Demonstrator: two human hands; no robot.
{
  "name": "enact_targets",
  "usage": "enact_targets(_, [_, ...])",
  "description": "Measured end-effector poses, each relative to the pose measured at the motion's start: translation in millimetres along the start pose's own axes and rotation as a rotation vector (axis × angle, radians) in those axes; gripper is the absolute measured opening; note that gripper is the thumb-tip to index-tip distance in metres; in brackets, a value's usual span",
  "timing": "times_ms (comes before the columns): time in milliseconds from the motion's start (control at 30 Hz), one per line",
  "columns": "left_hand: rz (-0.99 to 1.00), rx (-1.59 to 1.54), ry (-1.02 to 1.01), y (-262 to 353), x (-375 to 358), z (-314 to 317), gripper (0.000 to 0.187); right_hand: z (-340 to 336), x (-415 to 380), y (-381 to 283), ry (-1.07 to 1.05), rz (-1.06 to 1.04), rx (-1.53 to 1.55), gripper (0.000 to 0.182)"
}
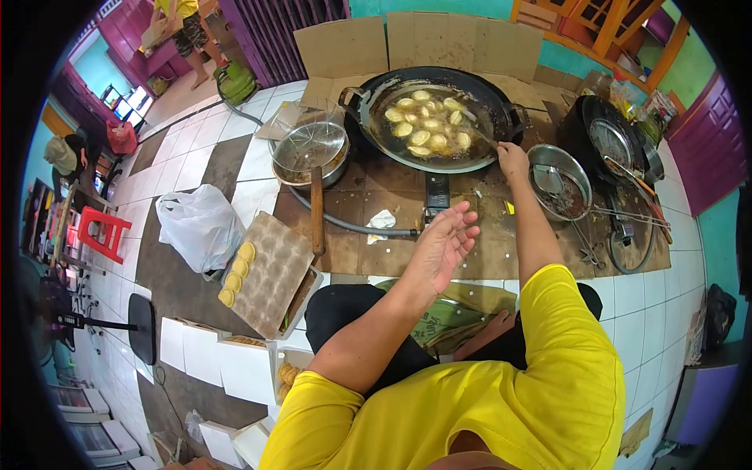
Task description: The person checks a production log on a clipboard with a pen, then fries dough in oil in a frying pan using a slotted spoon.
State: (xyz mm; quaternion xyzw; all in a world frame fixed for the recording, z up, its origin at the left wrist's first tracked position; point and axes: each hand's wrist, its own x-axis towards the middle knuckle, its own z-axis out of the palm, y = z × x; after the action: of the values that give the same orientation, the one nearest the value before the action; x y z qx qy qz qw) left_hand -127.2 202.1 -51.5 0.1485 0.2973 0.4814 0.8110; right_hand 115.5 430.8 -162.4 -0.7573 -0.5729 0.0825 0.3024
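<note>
Reaching across brown cardboard sheeting (376,196) spread on a white-tiled floor, a person in a yellow short-sleeved shirt (470,399) and black trousers works at a broad, round black wok (493,106) with looped side handles. Upright brown cardboard panels (431,43) stand behind it. At lower left, a flat, rectangular, brownish-grey board (278,274) lies at a slant, just beside a bulging white plastic bag (200,227). To the right of the wok sits a round stainless-steel basin (576,200); to its left, a round wire-mesh strainer (312,145) with a brown wooden handle rests across a steel pot (337,176). The left hand (445,247) hangs in mid-air over the near edge of the sheeting, palm turned up, its fingers loosely curled and slightly spread; in this view it is nearest to the end of a ribbed grey hose (352,225). The right hand (514,162), at the wok's right rim, has its fingers wrapped around the handle of a slim metal utensil (486,138), which slopes down into the wok among plump, pale-golden pastries (403,129) clustered in oil. Another 4 plump, yellow pastries (240,267) line the board's left edge.
</note>
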Motion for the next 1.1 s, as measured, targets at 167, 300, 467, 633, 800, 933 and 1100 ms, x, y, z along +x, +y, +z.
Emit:
enact_targets(167, [0.002, -0.005, 0.002, 1, 2, 0, 0.034, 36, 8, 17, -0.051, 0.283, 0.299, 0.03])
enact_targets(300, [0.0, -0.008, 0.007, 2, -1, -1, 0.034, 10, -20, 2, 0.038, -0.001, 0.004, 0.029])
enact_targets(467, [-0.012, -0.003, -0.004, 0, -2, 0, 0.033, -15, -46, -27, 0.154, -0.266, -0.115, 0.027])
enact_targets(633, [-0.014, -0.013, -0.017, -5, 2, 0, 0.033, -2, -49, -41, 0.106, -0.354, -0.07, 0.027])
enact_targets(800, [-0.006, -0.022, -0.006, -3, 1, -1, 0.034, 6, -59, -38, 0.115, -0.299, -0.099, 0.026])
enact_targets(933, [0.014, -0.09, -0.039, -6, 7, -10, 0.04, -15, -59, -21, 0.143, -0.196, 0.021, 0.031])
enact_targets(1100, [0.113, -0.254, -0.252, 52, -53, 4, 0.035, 0, -63, 63, 0.452, -0.042, 0.525, 0.032])
